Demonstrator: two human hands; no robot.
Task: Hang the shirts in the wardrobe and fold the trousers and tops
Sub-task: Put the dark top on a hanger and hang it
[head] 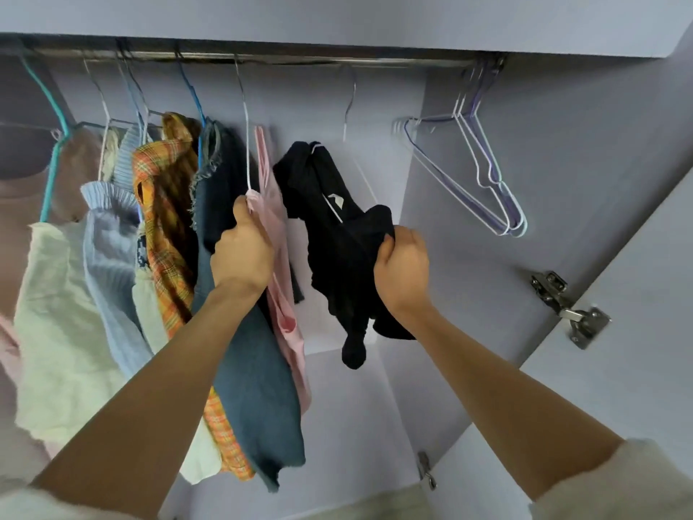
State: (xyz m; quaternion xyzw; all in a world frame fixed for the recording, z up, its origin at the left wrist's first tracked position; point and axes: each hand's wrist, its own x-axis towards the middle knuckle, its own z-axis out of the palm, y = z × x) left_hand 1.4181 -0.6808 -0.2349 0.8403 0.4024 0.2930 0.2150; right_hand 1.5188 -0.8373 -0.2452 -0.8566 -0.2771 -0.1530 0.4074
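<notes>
A black shirt (330, 234) hangs on a white wire hanger whose hook reaches the metal rail (262, 58) at the top of the wardrobe. My right hand (403, 264) grips the shirt's right shoulder. My left hand (242, 249) grips the shoulder of a pink top (279, 227) on the neighbouring white hanger. Left of it hang a blue denim garment (247, 369), an orange plaid shirt (168, 204), a light blue knit (108, 257) and a cream top (60, 332).
Several bare wire hangers (483, 174) hang at the rail's right end. The open wardrobe door with its metal hinge (570, 309) stands at the right. The lilac back wall (375, 174) shows behind the black shirt.
</notes>
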